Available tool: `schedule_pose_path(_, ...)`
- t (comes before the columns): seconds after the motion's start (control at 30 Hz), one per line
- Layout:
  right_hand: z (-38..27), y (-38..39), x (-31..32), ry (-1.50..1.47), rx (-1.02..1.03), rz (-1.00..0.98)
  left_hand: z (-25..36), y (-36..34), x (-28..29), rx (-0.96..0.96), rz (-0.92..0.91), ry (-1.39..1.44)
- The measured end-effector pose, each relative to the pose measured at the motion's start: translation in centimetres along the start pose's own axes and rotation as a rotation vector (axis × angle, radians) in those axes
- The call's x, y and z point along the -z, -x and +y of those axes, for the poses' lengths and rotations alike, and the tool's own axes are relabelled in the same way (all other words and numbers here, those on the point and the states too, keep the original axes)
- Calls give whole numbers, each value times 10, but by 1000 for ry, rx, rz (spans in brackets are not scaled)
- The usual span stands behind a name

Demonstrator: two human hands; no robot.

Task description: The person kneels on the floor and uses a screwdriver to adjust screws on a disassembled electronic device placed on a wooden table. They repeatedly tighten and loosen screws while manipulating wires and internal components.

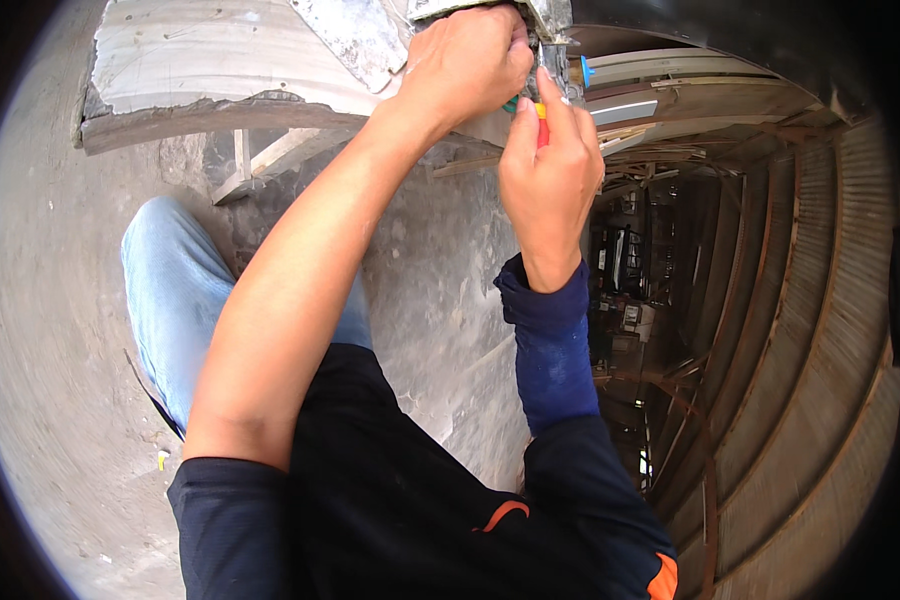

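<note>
At the top, a worn grey metal piece (553,62) stands at the table's right end. My left hand (470,60) reaches to it with curled fingers, closed against its near side; what they pinch is hidden. A small green bit (511,104) peeks out below those fingers. Just to the right, my right hand (555,160) is wrapped round a slim tool with a red and yellow handle (542,125). Its index finger points up toward the metal piece, and the tool's tip cannot be made out. A small blue part (586,72) sticks out on the right side.
A pale, chipped table top (200,60) with a broken near edge lies left of my hands. On it rests a stained flat metal plate (355,40). A wooden brace (270,155) shows below. Corrugated sheeting (820,260) rises at the right, beside stacked boards (670,85).
</note>
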State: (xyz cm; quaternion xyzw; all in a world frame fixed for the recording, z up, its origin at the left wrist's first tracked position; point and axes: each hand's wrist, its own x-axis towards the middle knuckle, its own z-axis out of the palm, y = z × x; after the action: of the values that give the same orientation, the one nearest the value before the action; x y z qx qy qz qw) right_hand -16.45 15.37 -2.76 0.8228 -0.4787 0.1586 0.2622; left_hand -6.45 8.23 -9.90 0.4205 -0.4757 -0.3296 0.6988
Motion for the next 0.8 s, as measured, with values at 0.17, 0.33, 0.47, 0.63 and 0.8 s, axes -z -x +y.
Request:
schedule_pose_path(0.17, 3, -3, 1, 11, 54, 1, -4, -4, -3, 16, -12, -19)
schedule_pose_path(0.33, 2, -4, -2, 109, 66, 38, -3, -5, -4, 17, 10, -21)
schedule_pose_path(0.47, -2, -5, -7, 180, 40, 27, -4, -6, -3, 0, 8, -15)
schedule_pose_path(0.63, -11, -18, -6, 203, -35, -81, 2, -1, 2, 14, 3, -7)
schedule_pose_path(0.8, -5, -31, 3, -31, -76, -152, -3, -7, -3, 55, -34, -46)
